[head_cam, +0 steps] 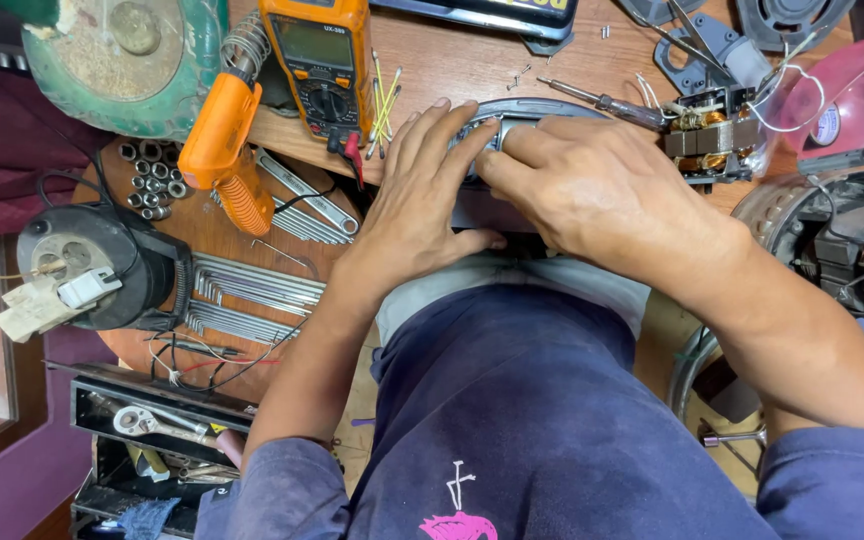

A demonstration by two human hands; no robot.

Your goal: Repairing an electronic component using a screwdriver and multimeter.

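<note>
a: grip status?
b: both hands clamp a grey curved housing (512, 112) at the near edge of the wooden bench (472, 60), just above the lap. the left hand (422, 190) lies flat over its left half, fingers spread, thumb hooked under the near edge. the right hand (592, 185) closes over the right half, fingertips pressing the far rim. most of the part is hidden under the palms.
a: surroundings?
b: just beyond it a screwdriver (602, 100) and loose screws (520, 75). to the right, touching distance, a small motor with copper windings (707, 135). to the left, an orange multimeter (317, 60), an orange soldering gun (222, 145), and flat spanners (252, 290).
a: risks?
b: in my judgement, the housing overhangs the edge; a slip of either palm could drop it into the lap. a sideways shove could knock the motor or scatter the screws.
</note>
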